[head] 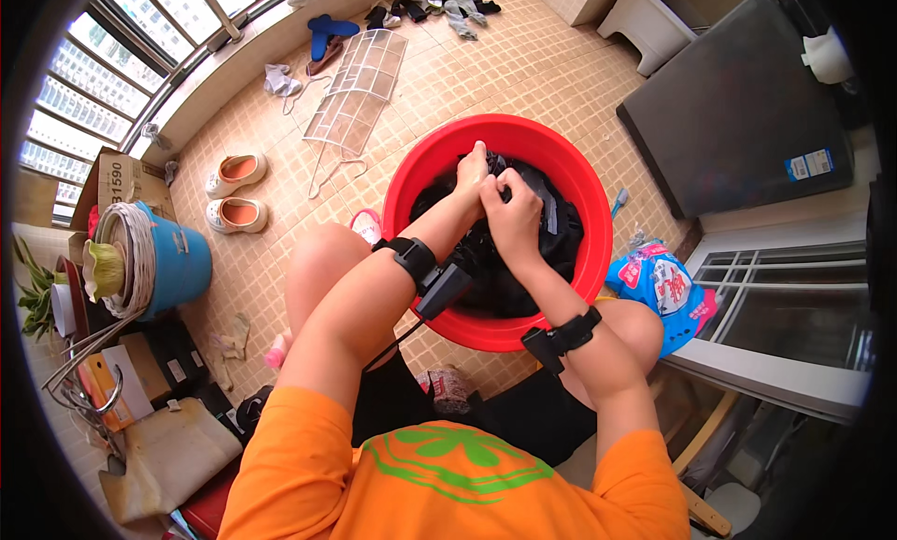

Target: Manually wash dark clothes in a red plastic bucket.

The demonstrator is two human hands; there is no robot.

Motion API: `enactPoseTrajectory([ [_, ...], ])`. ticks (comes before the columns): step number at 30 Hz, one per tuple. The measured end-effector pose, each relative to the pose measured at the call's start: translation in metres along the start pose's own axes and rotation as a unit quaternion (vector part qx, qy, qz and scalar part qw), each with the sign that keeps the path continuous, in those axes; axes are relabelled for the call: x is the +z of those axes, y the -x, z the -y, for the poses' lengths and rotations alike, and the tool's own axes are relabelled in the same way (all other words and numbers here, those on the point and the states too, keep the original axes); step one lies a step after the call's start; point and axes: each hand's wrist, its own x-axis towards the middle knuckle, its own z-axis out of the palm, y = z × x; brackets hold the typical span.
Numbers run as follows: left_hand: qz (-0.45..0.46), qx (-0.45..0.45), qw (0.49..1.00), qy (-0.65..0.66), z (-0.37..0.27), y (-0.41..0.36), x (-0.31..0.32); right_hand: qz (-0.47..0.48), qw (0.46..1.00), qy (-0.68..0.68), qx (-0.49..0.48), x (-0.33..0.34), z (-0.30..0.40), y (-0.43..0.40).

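Observation:
A round red plastic basin [596, 260] stands on the tiled floor between my knees. Dark, wet-looking fabric [501, 274] lies inside it, in the shade of its walls. Over the basin, my left hand [474, 174] is raised with the thumb up, its lower fingers hard to make out. My right hand [513, 207] is beside it with bent fingers, close to or touching the left wrist. Whether either hand grips any cloth cannot be seen. Black straps with small devices are around both forearms.
A blue detergent bag [662, 288] and a blue-handled brush [619, 202] lie right of the basin. White wire racks [357, 91], pale clogs [237, 174], insoles [326, 34] and socks are on the floor ahead. A blue bucket [186, 260] stands left; a sliding door [771, 365] is at right.

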Motion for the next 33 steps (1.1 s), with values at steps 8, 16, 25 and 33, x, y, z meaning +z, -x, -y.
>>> enactPoseTrajectory([
  [8,0.218,-0.095,0.964,-0.117,-0.023,0.078,0.018,-0.1,0.993,0.021,0.063,-0.018,-0.04,-0.044],
  [16,0.122,-0.052,0.984,0.119,-0.004,0.033,-0.002,-0.048,0.99,-0.111,-0.076,0.006,-0.011,-0.01],
  [25,0.172,-0.066,0.983,0.023,-0.01,0.054,0.013,-0.072,0.99,-0.093,-0.076,-0.002,-0.019,-0.018],
  [33,0.12,-0.092,0.988,0.022,-0.014,0.067,0.025,-0.101,0.97,-0.203,0.088,0.011,-0.078,-0.036],
])
